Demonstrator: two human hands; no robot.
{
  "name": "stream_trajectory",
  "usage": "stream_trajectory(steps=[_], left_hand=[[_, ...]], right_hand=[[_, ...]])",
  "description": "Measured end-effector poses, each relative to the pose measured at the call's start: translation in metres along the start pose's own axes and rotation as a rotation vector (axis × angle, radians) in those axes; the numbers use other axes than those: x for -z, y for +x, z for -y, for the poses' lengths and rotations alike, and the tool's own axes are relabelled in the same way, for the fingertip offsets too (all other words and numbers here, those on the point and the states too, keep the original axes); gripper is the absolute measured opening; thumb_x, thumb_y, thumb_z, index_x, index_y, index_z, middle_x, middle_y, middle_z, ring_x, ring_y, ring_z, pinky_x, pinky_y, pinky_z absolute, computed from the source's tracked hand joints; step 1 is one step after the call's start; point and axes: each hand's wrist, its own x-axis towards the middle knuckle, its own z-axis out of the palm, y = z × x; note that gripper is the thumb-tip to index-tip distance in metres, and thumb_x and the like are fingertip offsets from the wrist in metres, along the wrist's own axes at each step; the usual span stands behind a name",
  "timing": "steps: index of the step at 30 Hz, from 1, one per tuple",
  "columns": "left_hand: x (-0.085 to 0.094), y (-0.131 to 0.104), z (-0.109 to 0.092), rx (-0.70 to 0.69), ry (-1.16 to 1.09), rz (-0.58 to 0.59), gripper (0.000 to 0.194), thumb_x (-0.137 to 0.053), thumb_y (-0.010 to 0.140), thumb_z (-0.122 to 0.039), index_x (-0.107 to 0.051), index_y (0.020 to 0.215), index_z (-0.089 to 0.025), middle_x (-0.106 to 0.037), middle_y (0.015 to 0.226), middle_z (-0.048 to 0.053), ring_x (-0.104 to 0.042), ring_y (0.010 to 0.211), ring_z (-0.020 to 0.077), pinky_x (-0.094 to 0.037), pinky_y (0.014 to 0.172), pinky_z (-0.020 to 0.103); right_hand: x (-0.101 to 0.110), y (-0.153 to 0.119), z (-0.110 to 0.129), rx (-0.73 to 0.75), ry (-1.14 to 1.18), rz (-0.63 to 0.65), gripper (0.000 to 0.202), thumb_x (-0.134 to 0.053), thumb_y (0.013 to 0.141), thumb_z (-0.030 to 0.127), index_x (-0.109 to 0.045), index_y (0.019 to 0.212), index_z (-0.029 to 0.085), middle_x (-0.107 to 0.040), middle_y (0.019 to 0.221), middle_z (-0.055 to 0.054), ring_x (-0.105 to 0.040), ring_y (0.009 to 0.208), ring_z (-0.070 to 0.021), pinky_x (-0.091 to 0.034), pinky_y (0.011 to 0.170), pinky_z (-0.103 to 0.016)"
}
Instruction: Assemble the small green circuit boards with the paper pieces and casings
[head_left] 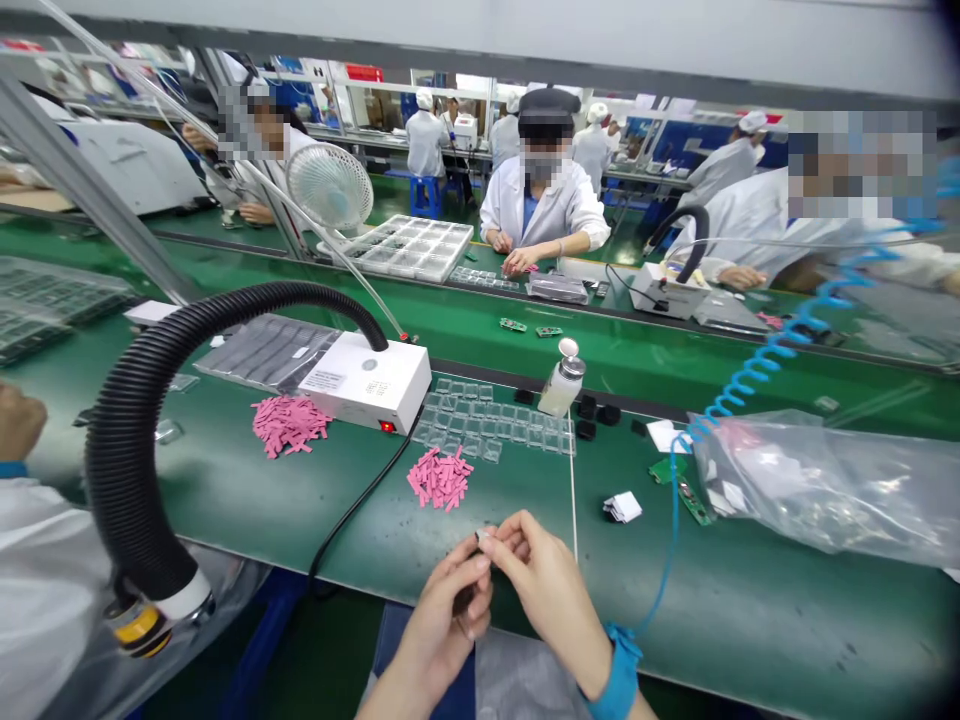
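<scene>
My left hand (452,612) and my right hand (546,580) meet at the table's near edge, fingertips almost touching. Between them shows a small dark piece (478,536); the fingers cover most of it, so its kind is unclear. The left fingers are curled around it, while the right thumb and forefinger pinch at its upper end. A blue band (619,672) circles my right wrist. Just beyond the hands lies a heap of pink strips (441,478). Behind that heap, clear plastic covers (480,420) sit in rows.
A white box (367,378) with a thick black hose (135,420) stands left. A bottle (562,385), black pieces (586,420), a white stack (622,507) and a plastic bag (825,490) lie right. The coiled blue cord (780,350) hangs nearby. A co-worker (544,200) sits opposite.
</scene>
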Motion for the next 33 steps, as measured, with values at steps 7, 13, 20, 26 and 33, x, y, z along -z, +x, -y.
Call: stream_trajectory(steps=[7,13,20,26,33], left_hand=[[0.001,-0.001,-0.008,0.061,-0.116,0.025,0.020,-0.068,0.069,-0.010,-0.062,0.088,-0.012,-0.047,0.053,-0.007,-0.032,0.036,-0.0006,-0.022,0.032,0.010],[0.002,0.001,-0.008,0.102,-0.168,-0.007,0.012,-0.051,0.085,-0.013,-0.060,0.078,-0.010,-0.046,0.053,-0.006,-0.032,0.034,-0.0004,-0.020,0.028,0.008],[0.002,0.000,-0.009,0.151,-0.176,-0.021,0.036,-0.040,0.093,-0.019,-0.054,0.061,-0.010,-0.045,0.052,-0.004,-0.030,0.033,-0.0012,-0.020,0.026,0.007],[0.002,-0.003,-0.008,0.170,-0.182,-0.004,0.028,-0.048,0.089,-0.017,-0.054,0.062,-0.010,-0.045,0.053,-0.004,-0.032,0.034,-0.0010,-0.021,0.027,0.006],[0.004,-0.003,-0.007,0.170,-0.189,-0.009,0.026,-0.051,0.088,-0.017,-0.055,0.064,-0.010,-0.046,0.054,-0.003,-0.035,0.035,-0.0005,-0.023,0.027,0.007]], right_hand=[[0.000,-0.003,-0.005,0.024,0.032,0.052,0.016,-0.060,0.081,0.036,-0.061,0.091,0.023,-0.065,0.079,0.002,-0.060,0.067,-0.0160,-0.042,0.061,-0.024],[-0.002,-0.006,0.001,0.011,-0.090,0.000,0.011,-0.061,0.080,0.029,-0.060,0.090,0.024,-0.065,0.079,0.003,-0.058,0.063,-0.0147,-0.040,0.059,-0.025],[0.002,-0.004,-0.004,0.179,-0.060,-0.032,0.017,-0.055,0.087,0.033,-0.061,0.100,0.023,-0.063,0.094,-0.002,-0.059,0.085,-0.0182,-0.045,0.075,-0.028],[0.003,0.003,-0.008,0.325,0.119,0.070,0.020,-0.046,0.091,0.019,-0.064,0.098,0.022,-0.061,0.101,-0.004,-0.059,0.096,-0.0173,-0.046,0.084,-0.027],[-0.001,0.001,-0.008,0.335,0.092,-0.016,0.018,-0.052,0.088,0.020,-0.069,0.092,0.021,-0.067,0.099,-0.006,-0.061,0.096,-0.0199,-0.047,0.085,-0.031]])
